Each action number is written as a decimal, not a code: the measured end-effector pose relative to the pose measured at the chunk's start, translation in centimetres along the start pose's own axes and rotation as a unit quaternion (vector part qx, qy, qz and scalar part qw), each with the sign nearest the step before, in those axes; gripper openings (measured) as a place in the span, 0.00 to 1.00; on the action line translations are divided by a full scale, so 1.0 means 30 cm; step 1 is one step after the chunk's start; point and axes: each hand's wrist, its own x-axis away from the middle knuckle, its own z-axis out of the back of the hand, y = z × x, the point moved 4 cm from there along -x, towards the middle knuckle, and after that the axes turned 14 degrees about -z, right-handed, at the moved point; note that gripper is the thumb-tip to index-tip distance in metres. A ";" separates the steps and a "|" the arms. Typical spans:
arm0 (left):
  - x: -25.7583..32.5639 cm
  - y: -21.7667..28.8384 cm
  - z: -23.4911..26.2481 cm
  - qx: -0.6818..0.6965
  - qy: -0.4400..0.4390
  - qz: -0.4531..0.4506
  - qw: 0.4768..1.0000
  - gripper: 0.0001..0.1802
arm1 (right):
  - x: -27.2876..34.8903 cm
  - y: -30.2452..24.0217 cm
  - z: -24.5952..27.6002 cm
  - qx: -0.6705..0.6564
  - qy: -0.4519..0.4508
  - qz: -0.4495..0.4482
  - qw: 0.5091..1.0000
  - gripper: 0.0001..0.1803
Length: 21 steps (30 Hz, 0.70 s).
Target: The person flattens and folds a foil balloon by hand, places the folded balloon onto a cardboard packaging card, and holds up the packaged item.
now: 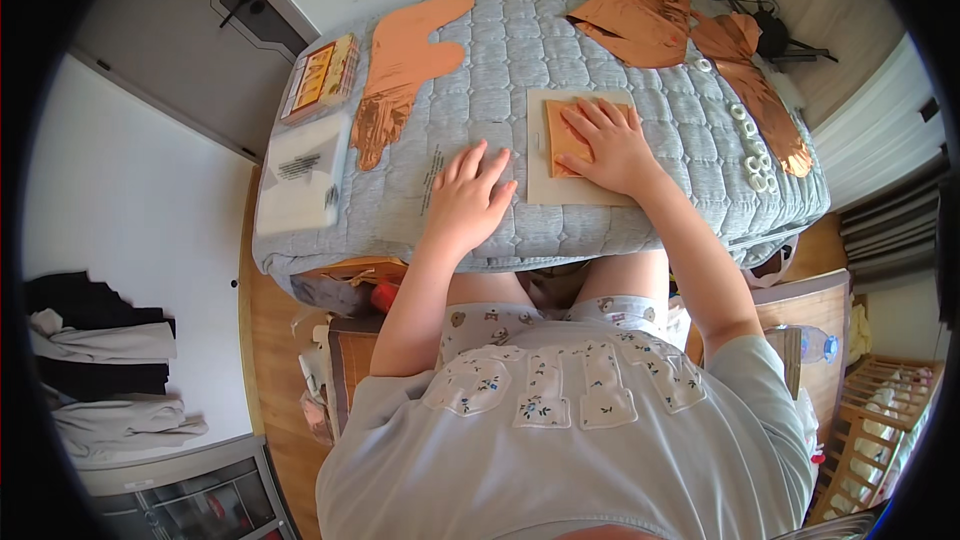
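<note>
My right hand (pixel 608 145) lies flat, fingers spread, on a folded square of shiny copper-orange foil (pixel 556 135). The foil rests on a beige cardboard sheet (pixel 580 192) near the front of the quilted grey mattress (pixel 510 40). To its left, my left hand (pixel 468 195) is open with its fingers apart, over the mattress. Beside the left fingertips is what looks like a clear plastic bag with dark print (pixel 433 180). It holds nothing that I can make out.
A flat copper foil balloon (pixel 410 60) lies at the left, with more crumpled foil (pixel 640 25) at far right. Several small white ribbon rolls (pixel 755 165) sit on the right side. A boxed package (pixel 322 78) and a white packet (pixel 305 175) lie at the left edge.
</note>
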 end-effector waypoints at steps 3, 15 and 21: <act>-0.008 0.022 0.014 -0.034 -0.006 0.020 0.999 0.37 | -0.012 -0.013 -0.003 -0.003 0.015 -0.025 1.000 0.42; -0.052 0.012 -0.042 -0.004 -0.001 0.021 1.000 0.31 | -0.068 -0.002 -0.029 0.018 0.027 -0.101 0.994 0.45; -0.073 0.061 -0.054 0.034 0.073 -0.014 0.997 0.29 | -0.066 -0.003 -0.031 0.031 0.025 -0.109 0.993 0.45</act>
